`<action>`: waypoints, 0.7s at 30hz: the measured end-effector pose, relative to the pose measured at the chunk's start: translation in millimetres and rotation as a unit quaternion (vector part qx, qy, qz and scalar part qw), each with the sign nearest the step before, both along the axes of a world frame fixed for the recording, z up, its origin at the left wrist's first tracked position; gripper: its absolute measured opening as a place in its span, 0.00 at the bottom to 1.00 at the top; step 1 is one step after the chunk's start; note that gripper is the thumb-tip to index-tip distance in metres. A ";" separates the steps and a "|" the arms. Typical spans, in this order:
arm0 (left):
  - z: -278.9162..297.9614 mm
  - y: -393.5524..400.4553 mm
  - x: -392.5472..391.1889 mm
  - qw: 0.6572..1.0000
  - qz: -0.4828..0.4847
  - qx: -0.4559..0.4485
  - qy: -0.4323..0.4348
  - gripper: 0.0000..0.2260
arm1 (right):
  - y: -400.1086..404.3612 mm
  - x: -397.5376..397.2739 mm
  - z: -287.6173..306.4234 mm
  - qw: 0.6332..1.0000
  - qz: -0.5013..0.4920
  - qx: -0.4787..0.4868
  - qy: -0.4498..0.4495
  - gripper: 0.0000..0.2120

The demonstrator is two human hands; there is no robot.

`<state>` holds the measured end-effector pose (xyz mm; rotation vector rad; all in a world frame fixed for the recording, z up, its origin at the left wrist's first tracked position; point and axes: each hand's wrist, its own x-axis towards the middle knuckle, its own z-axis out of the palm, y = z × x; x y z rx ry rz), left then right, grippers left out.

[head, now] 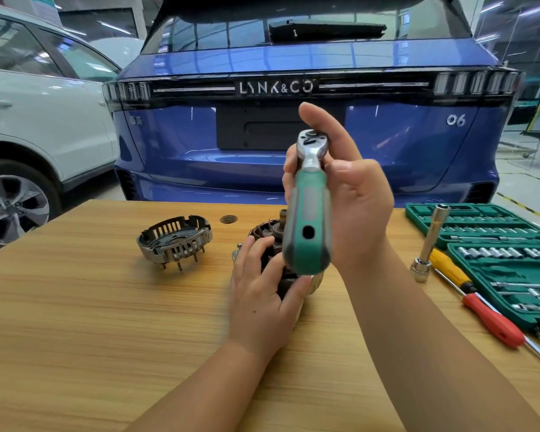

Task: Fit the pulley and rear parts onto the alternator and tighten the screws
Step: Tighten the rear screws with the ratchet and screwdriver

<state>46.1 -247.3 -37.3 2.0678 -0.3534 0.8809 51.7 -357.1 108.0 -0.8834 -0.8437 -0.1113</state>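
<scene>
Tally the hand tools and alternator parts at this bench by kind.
Green-handled ratchet wrench: 1
Screwdrivers, red-handled and yellow-handled: 2
Chrome socket extension bar: 1
Green socket set case: 1
Alternator parts, slotted metal rear housing and alternator body: 2
Total: 7

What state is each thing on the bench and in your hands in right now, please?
Ratchet: lifted off the table, no socket visible on it.
Right hand: holds the ratchet.
Left hand: grips the alternator.
Alternator: on the table, rear open, shaft exposed.
Rear housing: apart, not fitted.
Socket case: open.
Screwdrivers: lying unused.
</scene>
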 end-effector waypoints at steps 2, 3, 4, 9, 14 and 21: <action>-1.1 -0.2 1.1 1.000 0.003 0.003 0.005 0.19 | -2.2 -0.5 1.9 1.000 -0.016 -0.006 0.013 0.20; -1.6 -0.1 1.5 1.000 0.006 0.003 0.009 0.19 | -1.2 -2.0 3.2 0.998 -0.060 -0.012 0.023 0.18; -1.8 0.0 1.6 1.000 0.009 0.004 0.013 0.20 | 0.6 -3.4 4.4 0.993 -0.113 -0.014 0.034 0.16; -1.4 0.9 0.5 0.999 0.012 0.013 0.038 0.22 | 1.8 -4.3 8.6 0.961 -0.259 -0.031 0.089 0.09; 0.0 -0.2 0.1 0.999 0.012 0.011 0.033 0.23 | 3.5 -3.7 7.3 0.988 -0.125 -0.074 0.043 0.16; 1.9 -1.8 -1.0 0.999 0.013 0.005 0.039 0.22 | 10.5 -2.9 1.9 0.951 -0.302 -0.013 -0.067 0.12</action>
